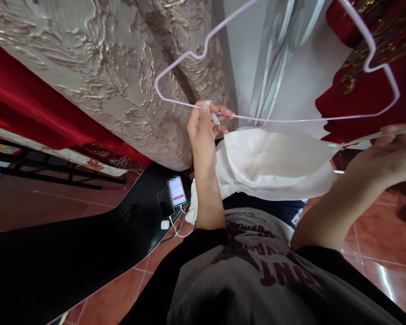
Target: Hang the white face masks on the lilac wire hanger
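My left hand (205,122), with white bands on its fingers, is closed on the bottom bar of a lilac clothes hanger (301,120). The hanger is held up, its upper part cut off by the top edge. Below the bar a sheer white cloth (267,162) lies over my lap. From the cloth's right end a thin pale strip (362,138) runs to my right hand (389,151) at the right edge. That hand's fingers are curled around the strip, partly cut off by the frame.
Beige-gold embossed fabric (108,67) hangs in front on the left, with red cloth (27,99) beside it. Another red cloth (355,90) hangs at right. Two phones, one a lit phone (178,192), lie with cables on a black bench (122,221). The floor (389,225) is red tile.
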Tool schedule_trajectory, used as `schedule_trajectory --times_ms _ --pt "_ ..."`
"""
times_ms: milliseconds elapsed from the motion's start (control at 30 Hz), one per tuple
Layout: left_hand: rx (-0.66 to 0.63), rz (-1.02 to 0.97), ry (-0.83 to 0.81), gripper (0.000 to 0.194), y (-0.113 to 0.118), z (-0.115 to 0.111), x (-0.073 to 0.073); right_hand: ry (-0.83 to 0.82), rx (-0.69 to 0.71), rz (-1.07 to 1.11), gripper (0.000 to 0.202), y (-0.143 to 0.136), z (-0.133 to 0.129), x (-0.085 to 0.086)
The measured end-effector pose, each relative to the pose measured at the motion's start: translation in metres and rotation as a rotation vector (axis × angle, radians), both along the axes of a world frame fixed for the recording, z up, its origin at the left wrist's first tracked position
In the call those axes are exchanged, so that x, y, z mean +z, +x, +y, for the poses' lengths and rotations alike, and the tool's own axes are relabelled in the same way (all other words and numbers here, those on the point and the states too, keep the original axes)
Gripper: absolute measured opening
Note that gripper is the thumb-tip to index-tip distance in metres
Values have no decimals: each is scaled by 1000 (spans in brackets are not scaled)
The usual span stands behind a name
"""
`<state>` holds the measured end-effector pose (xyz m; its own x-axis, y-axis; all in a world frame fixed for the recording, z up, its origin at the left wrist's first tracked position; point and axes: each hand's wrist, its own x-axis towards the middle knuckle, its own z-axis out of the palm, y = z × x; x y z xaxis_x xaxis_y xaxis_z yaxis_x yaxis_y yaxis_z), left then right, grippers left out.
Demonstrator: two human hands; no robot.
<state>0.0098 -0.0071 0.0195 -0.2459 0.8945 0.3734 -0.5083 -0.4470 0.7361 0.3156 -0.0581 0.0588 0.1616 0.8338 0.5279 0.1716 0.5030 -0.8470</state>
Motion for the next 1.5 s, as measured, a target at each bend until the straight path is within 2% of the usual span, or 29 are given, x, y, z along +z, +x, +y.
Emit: schedule_trajectory --times_ms 133,233,300,400,467,533,667,733,767,833,900,1000,1100,1167,1233,1300,1367,1433,1500 --pt "0 3 -71 31 6 2 0 37 -47 -52 50 -43 8 1" --pt "0 -3 -146 32 8 0 0 207 -90 -91 49 -59 14 -12" --pt "1 4 -146 33 8 -3 1 272 -92 -195 49 -63 15 -22" --pt "38 56 -155 30 3 -5 1 146 -49 -376 45 -68 16 -30" --pt "77 80 -168 23 -4 -6 0 90 -61 -386 39 -72 17 -32" --pt "155 64 -133 24 -15 -6 0 110 -100 -345 35 -73 18 -32" --pt "489 50 -62 52 -44 -6 3 183 -141 -305 22 -65 18 -29" --pt "606 65 -22 52 -58 -5 7 203 -138 -314 19 -60 17 -28" --pt "618 80 10 47 -64 -4 10 201 -131 -326 20 -58 16 -28" --pt "568 129 92 34 -72 -1 19 185 -117 -351 23 -57 15 -29" --pt "443 210 130 26 -76 2 31 196 -109 -358 24 -60 13 -31" --pt "275 375 44 16 -75 5 59 209 -131 -367 28 -68 11 -36" --pt "217 597 -1 7 -70 8 91 177 -166 -396 33 -74 9 -39" --pt "186 759 52 17 -67 13 107 170 -162 -408 35 -75 8 -39" --pt "130 895 84 34 -65 21 114 163 -145 -418 36 -75 9 -39" --pt "97 934 109 43 -66 28 110 167 -135 -425 34 -74 10 -39" --pt "121 846 98 41 -70 31 95 168 -138 -434 30 -74 11 -39" --pt "202 625 17 34 -73 27 73 156 -144 -441 28 -74 12 -39" --pt "296 326 -112 37 -69 19 50 138 -135 -449 29 -77 13 -38"
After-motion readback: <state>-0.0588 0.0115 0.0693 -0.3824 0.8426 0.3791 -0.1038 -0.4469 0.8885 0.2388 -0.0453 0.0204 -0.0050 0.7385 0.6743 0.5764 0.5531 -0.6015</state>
